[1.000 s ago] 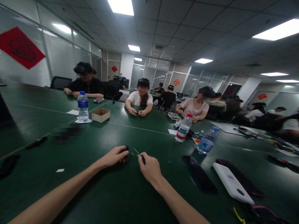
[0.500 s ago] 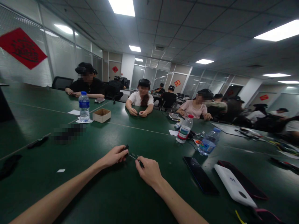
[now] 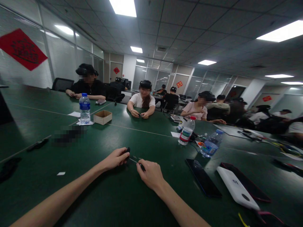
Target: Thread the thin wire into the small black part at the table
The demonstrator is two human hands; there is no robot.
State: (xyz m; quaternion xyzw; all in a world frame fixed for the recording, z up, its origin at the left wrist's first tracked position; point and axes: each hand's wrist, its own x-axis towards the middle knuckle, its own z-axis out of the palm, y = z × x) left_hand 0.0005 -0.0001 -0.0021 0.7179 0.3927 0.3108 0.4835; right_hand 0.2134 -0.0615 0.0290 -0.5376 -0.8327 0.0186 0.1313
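Observation:
Over the green table (image 3: 106,195), my left hand (image 3: 117,157) is closed around a small black part (image 3: 128,150); most of it is hidden by the fingers. My right hand (image 3: 151,174) grips the dark handle of a screwdriver (image 3: 133,160). Its thin metal shaft points left to the black part, and the tip seems to meet it, though the contact is too small to make out. Just beyond the shaft lie tiny clear or metallic bits (image 3: 136,157).
Right of my hands lie a dark phone (image 3: 203,178) and a white device (image 3: 236,186). Farther off stand a red-capped bottle (image 3: 187,130), a blue-capped bottle (image 3: 211,144), another bottle (image 3: 84,108) and an open box (image 3: 102,117). A white scrap (image 3: 61,173) lies left. Several people sit around.
My hands and the screwdriver stay almost in place, with only a very slight shift. The person in pink at the right has raised one hand to the chest and stretched the other arm along the table.

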